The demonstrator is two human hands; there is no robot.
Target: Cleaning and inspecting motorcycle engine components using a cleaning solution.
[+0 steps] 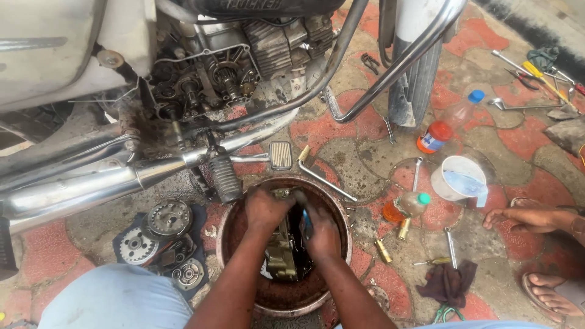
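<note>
Head: engine cover [281,259] beneath fingers [291,201]

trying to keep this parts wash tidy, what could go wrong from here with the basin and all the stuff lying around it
1. Both hands, left and right, work the metal part in the dark liquid of the basin; oily fingers could slip and splash.
2. The clutch parts lie on a cloth right beside the basin, so splashes or grit may reach them.
3. The brass pieces and screwdriver sit loose on the paving and could be kicked away.
</note>
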